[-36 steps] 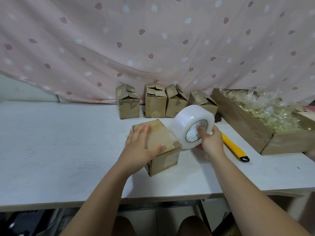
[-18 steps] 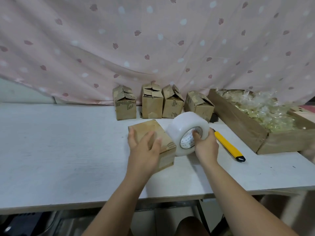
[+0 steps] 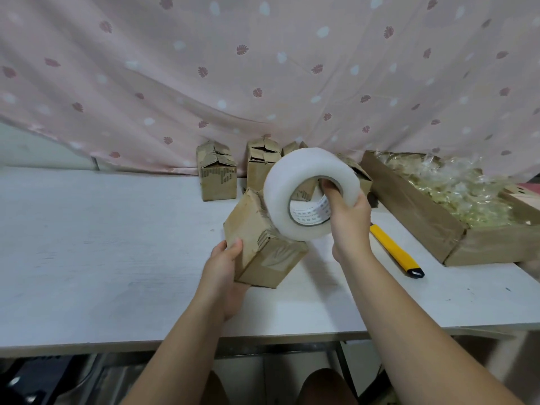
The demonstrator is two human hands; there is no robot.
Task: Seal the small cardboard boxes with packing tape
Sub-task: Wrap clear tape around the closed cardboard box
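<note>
Cradling the tilted box, left fingers curl beneath; right fingers grip the tape roll

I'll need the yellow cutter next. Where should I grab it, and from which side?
Take the yellow cutter by the middle of its yellow body, from above, pinching across its narrow width. It lies flat on the table, diagonal, black end nearest you.

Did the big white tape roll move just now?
Yes. The right hand lifted the tape roll up: before, it sat below the row of back boxes; now it overlaps them, above the held box.
</note>
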